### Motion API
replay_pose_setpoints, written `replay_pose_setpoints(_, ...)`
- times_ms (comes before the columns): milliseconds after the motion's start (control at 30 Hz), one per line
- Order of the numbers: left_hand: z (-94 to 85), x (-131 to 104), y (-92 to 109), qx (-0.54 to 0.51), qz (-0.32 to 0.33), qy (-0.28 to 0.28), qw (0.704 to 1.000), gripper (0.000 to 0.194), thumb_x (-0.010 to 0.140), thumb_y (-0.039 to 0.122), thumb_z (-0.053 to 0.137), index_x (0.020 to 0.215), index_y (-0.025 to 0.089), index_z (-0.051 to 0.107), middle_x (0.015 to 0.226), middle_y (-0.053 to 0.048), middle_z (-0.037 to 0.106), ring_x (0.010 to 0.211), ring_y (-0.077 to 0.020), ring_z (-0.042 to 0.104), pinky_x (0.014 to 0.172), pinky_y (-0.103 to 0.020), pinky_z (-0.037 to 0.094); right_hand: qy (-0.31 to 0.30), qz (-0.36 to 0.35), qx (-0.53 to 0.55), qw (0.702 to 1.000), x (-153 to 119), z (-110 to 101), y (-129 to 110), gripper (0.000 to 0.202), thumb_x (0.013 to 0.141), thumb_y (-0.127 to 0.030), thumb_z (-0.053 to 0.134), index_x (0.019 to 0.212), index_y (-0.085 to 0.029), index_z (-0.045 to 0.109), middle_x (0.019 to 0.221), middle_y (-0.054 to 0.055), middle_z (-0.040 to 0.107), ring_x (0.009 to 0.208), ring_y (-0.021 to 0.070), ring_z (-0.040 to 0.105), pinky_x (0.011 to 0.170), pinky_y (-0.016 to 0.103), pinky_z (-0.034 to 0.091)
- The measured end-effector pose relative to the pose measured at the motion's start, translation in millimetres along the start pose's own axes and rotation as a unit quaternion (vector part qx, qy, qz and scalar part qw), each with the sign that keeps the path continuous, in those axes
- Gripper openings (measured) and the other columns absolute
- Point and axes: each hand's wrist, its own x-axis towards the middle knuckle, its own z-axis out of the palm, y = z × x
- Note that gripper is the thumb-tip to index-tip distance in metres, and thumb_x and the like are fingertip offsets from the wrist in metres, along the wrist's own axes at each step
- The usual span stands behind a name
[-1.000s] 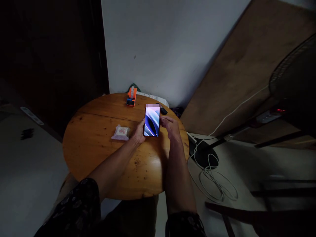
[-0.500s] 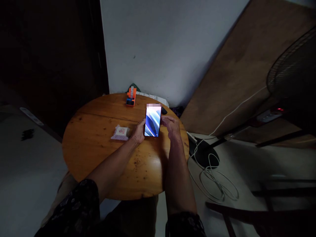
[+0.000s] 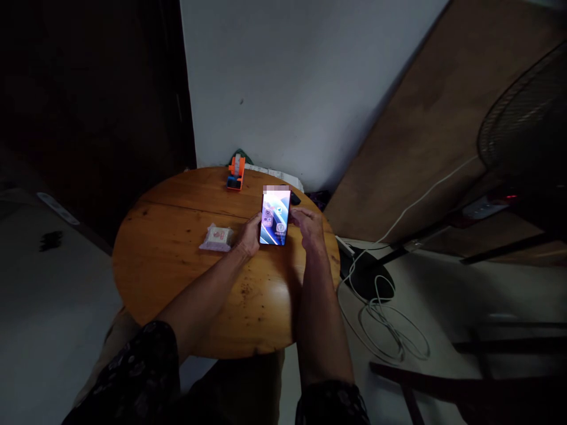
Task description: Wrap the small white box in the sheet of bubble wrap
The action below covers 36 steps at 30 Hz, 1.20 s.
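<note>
A lit smartphone [image 3: 275, 217] is held upright over the round wooden table [image 3: 177, 260], its screen showing app icons on a blue wallpaper. My left hand [image 3: 250, 236] grips its left edge from behind. My right hand [image 3: 309, 227] rests against the phone's right edge, fingers curled toward the screen. A small pink-and-white packet [image 3: 217, 237] lies on the table just left of my left hand.
An orange tape dispenser [image 3: 236, 172] stands at the table's far edge, with a dark small object [image 3: 294, 199] behind the phone. White cables [image 3: 385, 319] coil on the floor to the right. A standing fan [image 3: 527, 136] and a leaning wooden board [image 3: 425, 118] fill the right side.
The phone's screen has changed from a plain blue wallpaper to a page with app icons. Both hands have stayed almost still.
</note>
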Motion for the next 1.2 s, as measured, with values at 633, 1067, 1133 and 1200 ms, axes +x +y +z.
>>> replay_pose_setpoints(633,-1.4,2,0,-0.002,-0.010,-0.006,1.000,0.017,0.092,0.027,0.061,0.093,0.012,0.071,0.082,-0.006,0.077,0.076,-0.0194,0.072,0.086,-0.033,0.056,0.011,-0.012,0.138,0.990,1,1,3,0.016,0.067,-0.034,0.065,0.067,-0.019,0.069,0.067,-0.001,0.069,0.070,0.0166,0.062,0.071,0.031,0.051)
replay_pose_setpoints(1067,-11.6,14,-7,0.024,0.002,0.001,1.000,0.018,0.089,0.029,0.066,0.091,0.012,0.070,0.078,-0.004,0.075,0.064,-0.0155,0.068,0.068,-0.027,0.053,-0.044,0.039,0.161,0.985,1,2,8,0.021,0.067,-0.041,0.068,0.072,-0.020,0.067,0.068,0.000,0.067,0.064,0.0158,0.057,0.065,0.030,0.047)
replay_pose_setpoints(1133,-13.6,16,-8,0.029,0.003,0.004,1.000,0.019,0.088,0.031,0.067,0.091,0.012,0.070,0.078,-0.004,0.075,0.064,-0.0157,0.068,0.067,-0.027,0.052,-0.052,0.038,0.170,0.983,1,2,9,0.024,0.066,-0.044,0.069,0.070,-0.021,0.066,0.069,0.000,0.068,0.064,0.0159,0.057,0.065,0.030,0.048)
replay_pose_setpoints(1200,-15.0,17,-9,0.029,0.009,0.004,1.000,0.019,0.086,0.031,0.069,0.090,0.013,0.070,0.077,-0.004,0.075,0.063,-0.0160,0.067,0.067,-0.027,0.052,-0.058,0.033,0.168,0.984,0,3,9,0.025,0.066,-0.045,0.069,0.069,-0.021,0.065,0.070,0.000,0.068,0.064,0.0156,0.057,0.065,0.030,0.049)
